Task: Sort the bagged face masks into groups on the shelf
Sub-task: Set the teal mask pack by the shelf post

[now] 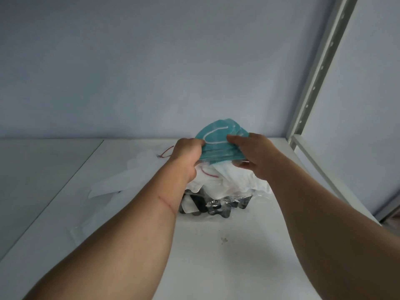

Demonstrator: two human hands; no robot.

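A small stack of teal face masks (pixel 218 146) with white ear loops is held just above a clear plastic bag (pixel 218 191). My left hand (pixel 186 156) grips the stack's left end, and my right hand (pixel 255 154) pinches its right end. The bag lies on the white shelf (pixel 216 256) and holds white masks with red loops on top and black masks at its near end. Left of the bag, several white masks (pixel 129 174) with a red loop lie spread on the shelf.
A white perforated upright post (pixel 318 68) of the shelf frame stands at the right. A pale blue wall (pixel 151 61) closes the back. A seam (pixel 71 178) splits the shelf surface on the left. A small stain (pixel 224 239) marks the near middle.
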